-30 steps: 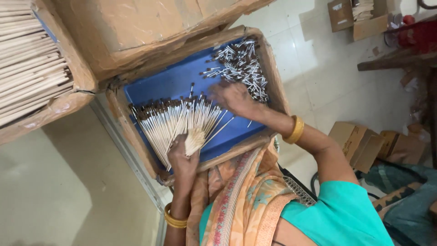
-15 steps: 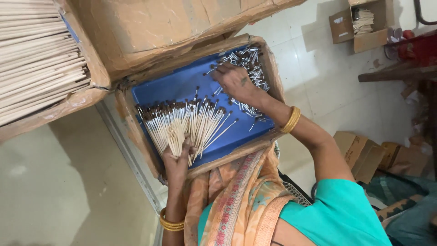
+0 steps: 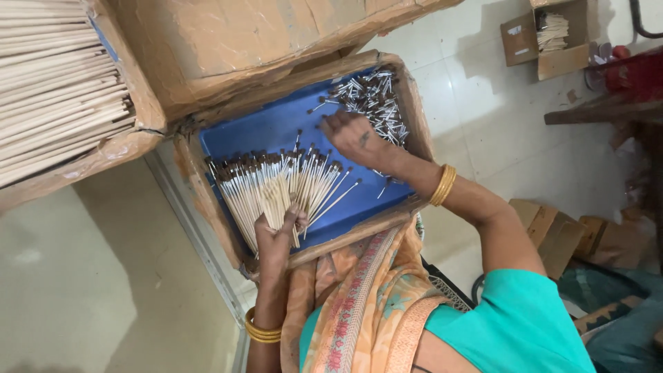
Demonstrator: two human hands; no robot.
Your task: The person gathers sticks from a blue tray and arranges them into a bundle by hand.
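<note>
A cardboard tray with a blue lining (image 3: 262, 128) lies in front of me. My left hand (image 3: 275, 238) grips the base of a fan of thin pale sticks with dark brown tips (image 3: 276, 183), spread out over the blue lining. My right hand (image 3: 356, 137), with a gold bangle on the wrist, reaches to the tray's far right corner. Its bent fingers rest on a loose pile of short silvery pieces with dark heads (image 3: 376, 103). Whether those fingers hold any of the pieces is hidden.
A large cardboard box (image 3: 228, 41) overhangs the tray's far side. A box of long pale sticks (image 3: 55, 97) stands at the left. A small open carton with sticks (image 3: 549, 38) sits on the tiled floor at the upper right, with cardboard pieces (image 3: 552, 231) lower right.
My right hand has moved away from the fan of sticks toward the silvery pile in the far corner. My left hand keeps hold of the fan.
</note>
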